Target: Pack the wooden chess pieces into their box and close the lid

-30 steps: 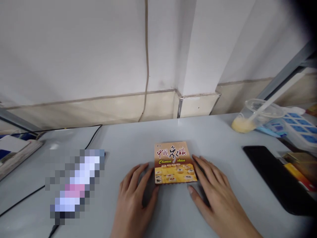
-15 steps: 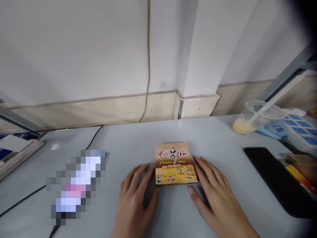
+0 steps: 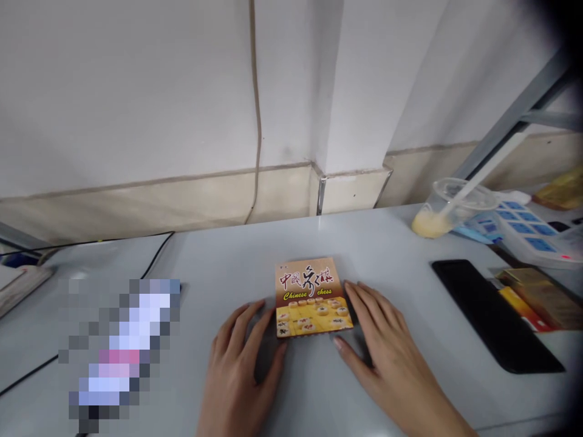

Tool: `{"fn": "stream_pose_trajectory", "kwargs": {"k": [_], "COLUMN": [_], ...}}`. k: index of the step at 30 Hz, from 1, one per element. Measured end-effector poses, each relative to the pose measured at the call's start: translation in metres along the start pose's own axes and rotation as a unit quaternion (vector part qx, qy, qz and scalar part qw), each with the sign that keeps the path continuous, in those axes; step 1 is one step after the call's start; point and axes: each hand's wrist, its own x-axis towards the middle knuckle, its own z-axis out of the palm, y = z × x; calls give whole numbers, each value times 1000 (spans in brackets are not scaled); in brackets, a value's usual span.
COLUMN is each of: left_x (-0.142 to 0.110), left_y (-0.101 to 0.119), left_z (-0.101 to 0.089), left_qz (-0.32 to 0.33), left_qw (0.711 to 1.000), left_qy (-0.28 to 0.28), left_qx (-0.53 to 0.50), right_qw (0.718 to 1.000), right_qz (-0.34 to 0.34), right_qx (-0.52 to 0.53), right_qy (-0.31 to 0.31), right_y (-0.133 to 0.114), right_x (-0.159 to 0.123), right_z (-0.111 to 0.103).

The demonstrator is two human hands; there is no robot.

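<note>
A small Chinese chess box (image 3: pixel 313 297), orange and yellow with pictured round pieces on its cover, lies flat on the grey table (image 3: pixel 218 261). My left hand (image 3: pixel 243 358) rests on the table at the box's left side, fingers apart and pointing forward. On the other side, my right hand (image 3: pixel 380 340) lies with its fingers along the box's right edge and its thumb near the lower right corner. Both hands are beside the box rather than on top of it. Whether the fingertips touch its edges I cannot tell.
To the left lies a pixelated phone-like device (image 3: pixel 130 346) with a cable. A black flat object (image 3: pixel 492 312) lies at right beside a brown and orange packet (image 3: pixel 531 303). Behind them stand a clear cup (image 3: pixel 432 221) with a straw and a blue-and-white case (image 3: pixel 528 227).
The view has turned slightly to the right, so everything appears shifted left. My hands and the box keep about the same places relative to each other.
</note>
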Motion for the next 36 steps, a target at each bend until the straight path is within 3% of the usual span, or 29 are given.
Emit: {"fn": "stream_pose_trajectory", "kwargs": {"k": [9,18,26,32,34,36], "left_x": [2,1,0,-5,-5,-6], "left_y": [2,9,16,22,23,25], "left_z": [-1,-5,-13,-24,-26,-28], "left_qz": [-9,16,10,12,34,63], "left_qw": [1000,996,993,990,989,987], "left_qy": [-9,-63,-55,-69,-81,-95], "left_qx": [-11,-56,-104,-125,-119,-109], "right_qw": [1000,997,986,960,931,882], "right_qz": [0,-42,-42,-4,49,132], "right_qx": [24,68,160,266,334,411], "right_qy": [0,-10,34,90,138,189], "right_y": [-1,-4,0,-6,-12,-17], "right_x": [2,3,3,3,3,3], "right_z": [-5,-15,-14,-22,-21,-19]}}
